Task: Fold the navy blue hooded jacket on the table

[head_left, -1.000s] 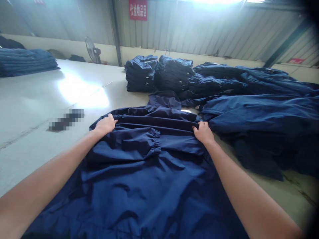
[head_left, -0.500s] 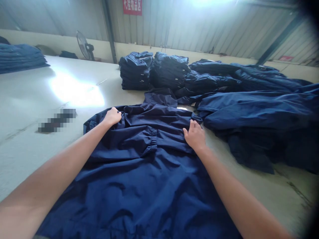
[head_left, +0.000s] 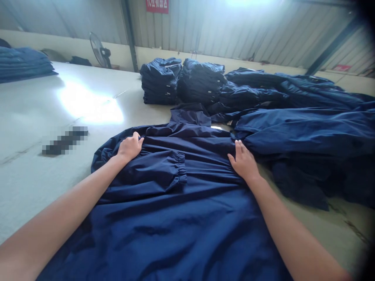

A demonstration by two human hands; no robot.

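A navy blue jacket (head_left: 175, 218) lies spread before me, its lower part running out of the bottom of the view. One sleeve is folded inward across it, and the gathered elastic cuff (head_left: 181, 168) rests near the middle. My left hand (head_left: 131, 147) is closed on the cloth at the upper left, by the folded sleeve. On the upper right side, my right hand (head_left: 243, 162) lies on the jacket with fingers stretched and thumb apart. Between the hands the cloth is drawn into long creases.
Folded stacks of navy garments (head_left: 161, 82) stand at the back of the pale table (head_left: 117, 99). More loose navy garments (head_left: 304, 128) lie close on the right. A pixelated dark object (head_left: 65, 140) is at left. Another stack (head_left: 25, 64) and a fan (head_left: 101, 51) are farther back.
My right hand has moved to the right and my left hand slightly left and down. The cloth between them is more stretched and smoother.
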